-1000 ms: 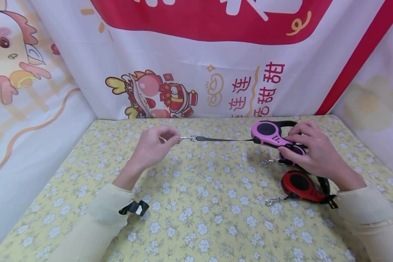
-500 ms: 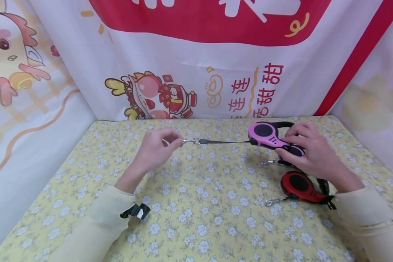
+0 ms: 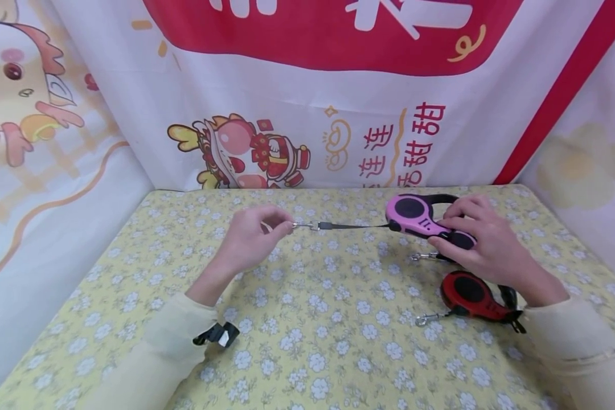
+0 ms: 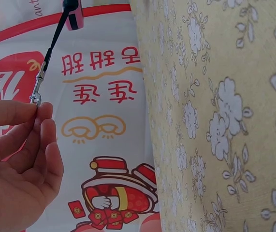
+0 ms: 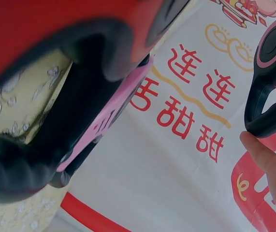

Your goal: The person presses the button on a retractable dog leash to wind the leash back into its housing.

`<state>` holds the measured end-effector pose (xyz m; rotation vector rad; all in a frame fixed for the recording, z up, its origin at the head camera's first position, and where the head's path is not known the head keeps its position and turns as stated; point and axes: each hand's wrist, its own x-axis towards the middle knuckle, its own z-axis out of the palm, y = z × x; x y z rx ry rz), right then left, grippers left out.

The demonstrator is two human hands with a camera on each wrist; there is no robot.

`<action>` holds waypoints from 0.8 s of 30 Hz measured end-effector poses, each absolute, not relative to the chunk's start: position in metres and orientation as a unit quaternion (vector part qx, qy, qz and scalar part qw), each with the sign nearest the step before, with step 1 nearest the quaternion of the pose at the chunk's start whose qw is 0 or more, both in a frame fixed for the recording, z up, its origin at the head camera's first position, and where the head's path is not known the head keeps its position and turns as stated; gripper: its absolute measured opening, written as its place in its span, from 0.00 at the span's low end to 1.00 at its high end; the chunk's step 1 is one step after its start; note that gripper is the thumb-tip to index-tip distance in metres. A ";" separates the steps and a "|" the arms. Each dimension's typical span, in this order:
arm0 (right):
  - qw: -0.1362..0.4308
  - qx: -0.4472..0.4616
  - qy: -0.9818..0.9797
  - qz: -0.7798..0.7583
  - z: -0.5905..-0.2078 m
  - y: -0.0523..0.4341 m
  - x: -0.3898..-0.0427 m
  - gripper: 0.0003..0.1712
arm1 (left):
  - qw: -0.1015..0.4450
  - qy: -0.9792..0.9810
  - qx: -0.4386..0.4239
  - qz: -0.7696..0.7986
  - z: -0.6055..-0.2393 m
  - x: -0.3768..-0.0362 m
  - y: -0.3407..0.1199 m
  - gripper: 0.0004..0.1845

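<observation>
My left hand [image 3: 256,236] pinches the metal snap hook [image 3: 306,226] between thumb and fingertips. From the hook a short black strap [image 3: 353,226] runs to a pink and black retractable dog leash [image 3: 409,209]. My right hand [image 3: 484,239] grips this leash by its black handle, above the table. Below it lies a second pink leash [image 5: 104,118], mostly hidden by the right hand in the head view; its metal hook [image 3: 424,257] points left. Nearer me rests a red and black retractable leash [image 3: 453,293], its hook [image 3: 429,318] also pointing left.
A yellow flowered cloth [image 3: 307,341] covers the table. Printed white and red sheets [image 3: 307,102] hang behind it and at both sides. A black strap [image 3: 217,335] hangs from the left sleeve.
My left hand has moved rightward with the hook, and the strap between hook and leash has grown shorter. The held pink leash has shifted slightly left and down. The red leash stays put.
</observation>
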<state>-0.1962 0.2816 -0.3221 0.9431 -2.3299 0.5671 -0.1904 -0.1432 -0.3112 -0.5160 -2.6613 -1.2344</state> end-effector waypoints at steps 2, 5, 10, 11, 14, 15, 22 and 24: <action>0.278 0.353 -0.868 0.212 -0.323 0.281 -0.196 0.15 | 0.083 -0.890 -0.175 -0.412 -0.311 -0.190 -0.142 0.07; 0.277 0.361 -0.864 0.216 -0.323 0.279 -0.196 0.16 | 0.083 -0.890 -0.177 -0.412 -0.310 -0.189 -0.142 0.07; 0.279 0.372 -0.857 0.224 -0.324 0.276 -0.195 0.31 | 0.083 -0.890 -0.176 -0.413 -0.308 -0.187 -0.140 0.06; 0.279 0.374 -0.855 0.227 -0.324 0.275 -0.195 0.35 | 0.082 -0.890 -0.176 -0.413 -0.308 -0.186 -0.140 0.06; 0.279 0.380 -0.851 0.233 -0.324 0.273 -0.195 0.40 | 0.081 -0.890 -0.175 -0.413 -0.308 -0.185 -0.139 0.06; 0.279 0.382 -0.849 0.235 -0.324 0.273 -0.195 0.41 | 0.081 -0.890 -0.175 -0.413 -0.308 -0.185 -0.138 0.06; 0.276 0.387 -0.848 0.234 -0.323 0.270 -0.193 0.41 | 0.075 -0.892 -0.178 -0.410 -0.308 -0.185 -0.137 0.06; 0.274 0.387 -0.849 0.234 -0.323 0.269 -0.193 0.40 | 0.074 -0.892 -0.178 -0.409 -0.308 -0.184 -0.137 0.06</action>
